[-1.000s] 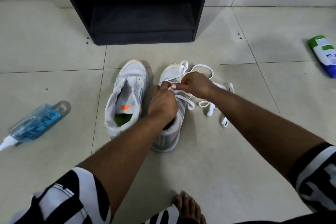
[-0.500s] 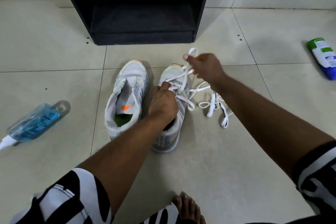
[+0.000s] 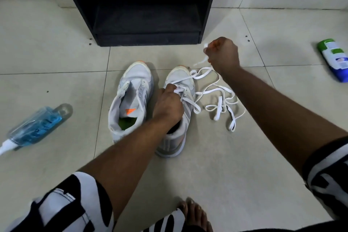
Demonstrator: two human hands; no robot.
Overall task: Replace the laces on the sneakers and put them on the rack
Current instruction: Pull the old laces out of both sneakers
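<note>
No legible text, brand name or number is found anywhere in view. The green, white and blue plastic bottle lying on the tiled floor carries a label, but its print is too small and blurred to read. The clear blue spray bottle shows dark markings that cannot be made out. The grey-white sneakers bear an orange tongue patch without readable lettering.

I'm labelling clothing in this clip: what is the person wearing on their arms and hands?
Both arms are bare from above the elbow down. The left sleeve and the right sleeve are short, in a bold black-and-white pattern of broad stripes and patches. The left hand and the right hand wear no gloves; no rings, watch or bracelets are visible.
</note>
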